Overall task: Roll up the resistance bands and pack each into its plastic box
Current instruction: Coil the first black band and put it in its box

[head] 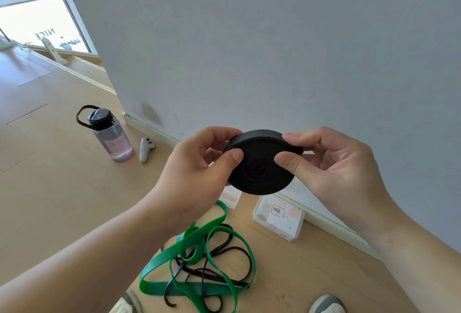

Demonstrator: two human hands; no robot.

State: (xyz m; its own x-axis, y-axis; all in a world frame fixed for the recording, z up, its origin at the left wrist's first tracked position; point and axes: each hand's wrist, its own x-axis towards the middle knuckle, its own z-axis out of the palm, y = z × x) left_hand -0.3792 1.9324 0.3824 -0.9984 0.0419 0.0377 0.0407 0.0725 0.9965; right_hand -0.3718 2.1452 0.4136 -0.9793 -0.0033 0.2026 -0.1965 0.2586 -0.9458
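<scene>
A black resistance band [259,165] is wound into a tight flat coil and held up in front of the grey wall. My left hand [197,163] pinches its left edge between thumb and fingers. My right hand [331,163] pinches its right edge the same way. On the wooden floor below lie a loose green band [199,238] and a thin loose black band [224,275], tangled together. A clear plastic box [279,218] with a red-bordered label stands by the skirting board. Another clear box [230,196] is partly hidden behind the coil and my left hand.
A clear water bottle [109,135] with a black lid stands on the floor at the left, with a white handheld controller [145,149] beside it. The grey wall [249,38] rises straight ahead. My shoes [326,304] show at the bottom edge.
</scene>
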